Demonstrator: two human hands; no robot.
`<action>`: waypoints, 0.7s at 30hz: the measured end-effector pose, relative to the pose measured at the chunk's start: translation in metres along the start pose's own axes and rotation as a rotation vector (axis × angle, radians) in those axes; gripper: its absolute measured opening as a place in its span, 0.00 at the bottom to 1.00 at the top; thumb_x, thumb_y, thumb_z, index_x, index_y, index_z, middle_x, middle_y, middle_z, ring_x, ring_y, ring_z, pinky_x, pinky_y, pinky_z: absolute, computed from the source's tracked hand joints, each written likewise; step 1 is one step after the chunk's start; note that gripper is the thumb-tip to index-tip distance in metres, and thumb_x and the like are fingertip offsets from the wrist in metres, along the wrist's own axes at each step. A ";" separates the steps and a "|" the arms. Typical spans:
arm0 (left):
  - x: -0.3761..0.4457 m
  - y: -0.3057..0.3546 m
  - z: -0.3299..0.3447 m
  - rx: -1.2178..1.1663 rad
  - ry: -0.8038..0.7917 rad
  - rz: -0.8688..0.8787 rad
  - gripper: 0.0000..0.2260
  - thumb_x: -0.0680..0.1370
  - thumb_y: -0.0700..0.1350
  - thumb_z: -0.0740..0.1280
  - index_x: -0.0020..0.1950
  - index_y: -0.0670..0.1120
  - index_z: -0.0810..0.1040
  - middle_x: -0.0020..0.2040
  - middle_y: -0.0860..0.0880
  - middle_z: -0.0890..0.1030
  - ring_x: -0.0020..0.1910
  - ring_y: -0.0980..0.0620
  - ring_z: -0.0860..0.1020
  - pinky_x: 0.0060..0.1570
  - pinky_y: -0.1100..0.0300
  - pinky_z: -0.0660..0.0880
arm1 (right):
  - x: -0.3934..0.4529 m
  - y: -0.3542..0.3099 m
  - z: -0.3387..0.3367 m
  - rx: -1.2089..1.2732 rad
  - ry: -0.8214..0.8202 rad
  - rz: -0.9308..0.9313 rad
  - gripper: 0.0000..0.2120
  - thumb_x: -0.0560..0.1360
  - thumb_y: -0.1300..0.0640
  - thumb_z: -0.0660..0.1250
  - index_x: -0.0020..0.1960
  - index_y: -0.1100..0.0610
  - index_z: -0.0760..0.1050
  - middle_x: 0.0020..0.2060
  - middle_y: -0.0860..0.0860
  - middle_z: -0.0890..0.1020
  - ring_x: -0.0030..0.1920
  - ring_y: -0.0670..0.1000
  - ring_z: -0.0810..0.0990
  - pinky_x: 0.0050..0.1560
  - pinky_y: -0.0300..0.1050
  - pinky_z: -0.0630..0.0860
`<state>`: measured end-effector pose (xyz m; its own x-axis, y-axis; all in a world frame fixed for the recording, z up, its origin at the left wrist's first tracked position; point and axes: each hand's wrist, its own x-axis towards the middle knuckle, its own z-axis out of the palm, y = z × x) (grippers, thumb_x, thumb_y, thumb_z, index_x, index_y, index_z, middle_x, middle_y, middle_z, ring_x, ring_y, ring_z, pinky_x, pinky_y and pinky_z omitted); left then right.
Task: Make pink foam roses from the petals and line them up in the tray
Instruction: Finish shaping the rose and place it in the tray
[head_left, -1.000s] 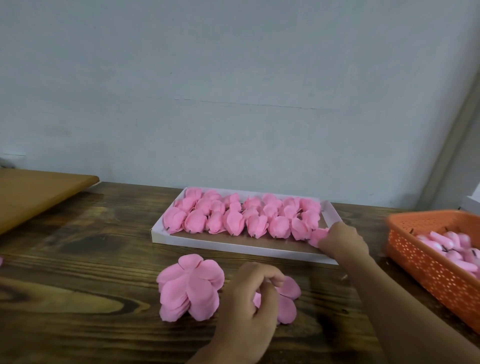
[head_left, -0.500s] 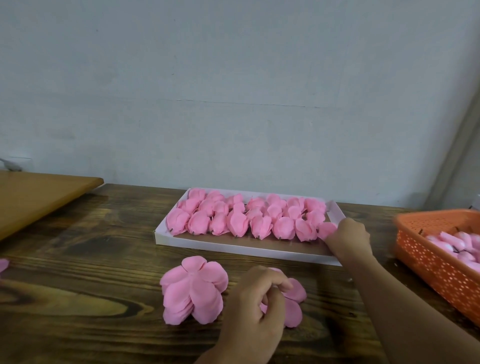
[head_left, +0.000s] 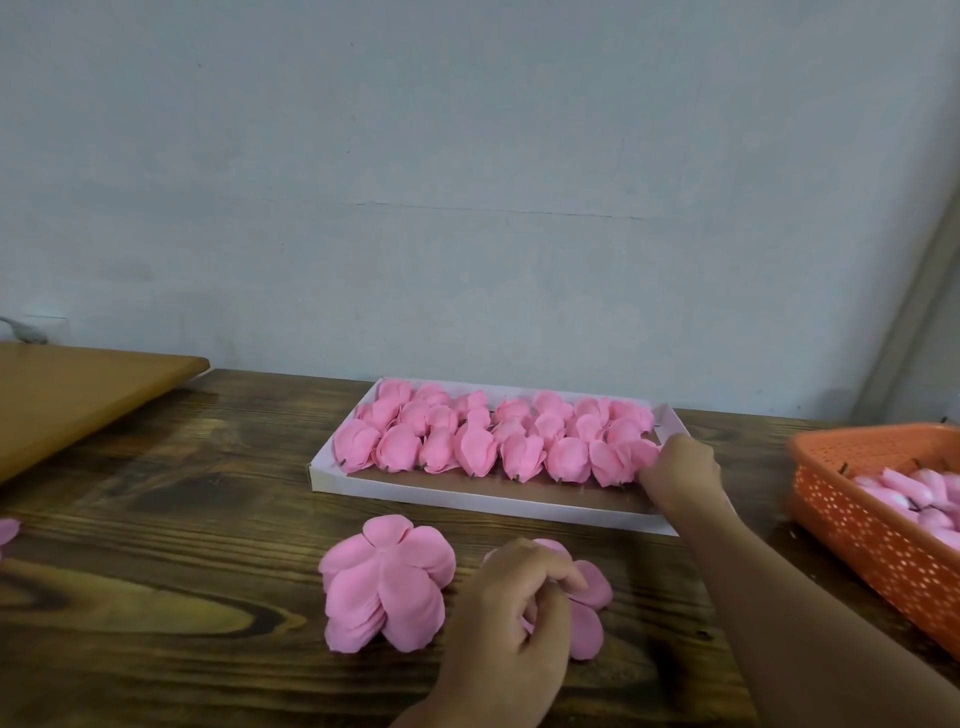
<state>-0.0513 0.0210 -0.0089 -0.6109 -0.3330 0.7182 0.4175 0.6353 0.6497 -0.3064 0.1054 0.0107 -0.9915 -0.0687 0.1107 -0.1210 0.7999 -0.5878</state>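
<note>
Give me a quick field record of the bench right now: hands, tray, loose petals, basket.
left hand: curled over the smaller petal set on the wooden table, pinching it
right hand: at the tray's right end, fingers on the last rose of the front row
tray: white, three rows of pink foam roses, bare strip along the near edge
petal stack: flat, fanned, left of the left hand, untouched
orange basket: far right, holding pink pieces

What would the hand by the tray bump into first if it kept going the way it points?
The right hand points left along the front row, so it would likely press first into the end rose it already touches inside the tray. Depth is hard to judge.
</note>
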 end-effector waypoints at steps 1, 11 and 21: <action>0.000 0.000 0.000 0.001 0.002 0.003 0.06 0.75 0.47 0.62 0.44 0.54 0.78 0.41 0.63 0.79 0.40 0.57 0.80 0.39 0.73 0.74 | 0.000 -0.001 -0.002 -0.005 -0.012 -0.010 0.12 0.77 0.62 0.63 0.35 0.57 0.68 0.33 0.53 0.73 0.32 0.52 0.72 0.38 0.48 0.74; -0.001 -0.001 -0.001 0.016 -0.012 0.026 0.08 0.76 0.44 0.61 0.43 0.54 0.78 0.41 0.68 0.78 0.34 0.55 0.78 0.36 0.66 0.74 | -0.018 -0.043 -0.041 -0.350 -0.069 -0.237 0.07 0.74 0.62 0.61 0.38 0.56 0.66 0.36 0.53 0.74 0.38 0.55 0.75 0.40 0.45 0.71; -0.001 -0.003 -0.001 0.020 -0.015 0.041 0.08 0.76 0.43 0.61 0.44 0.53 0.78 0.43 0.73 0.77 0.37 0.68 0.77 0.39 0.79 0.68 | -0.063 -0.103 0.014 -0.123 -0.682 -0.593 0.11 0.75 0.60 0.64 0.46 0.67 0.81 0.44 0.61 0.83 0.41 0.53 0.76 0.52 0.55 0.79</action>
<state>-0.0508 0.0185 -0.0115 -0.6036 -0.2966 0.7401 0.4284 0.6622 0.6148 -0.2318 0.0192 0.0535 -0.5868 -0.7951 -0.1533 -0.6527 0.5765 -0.4916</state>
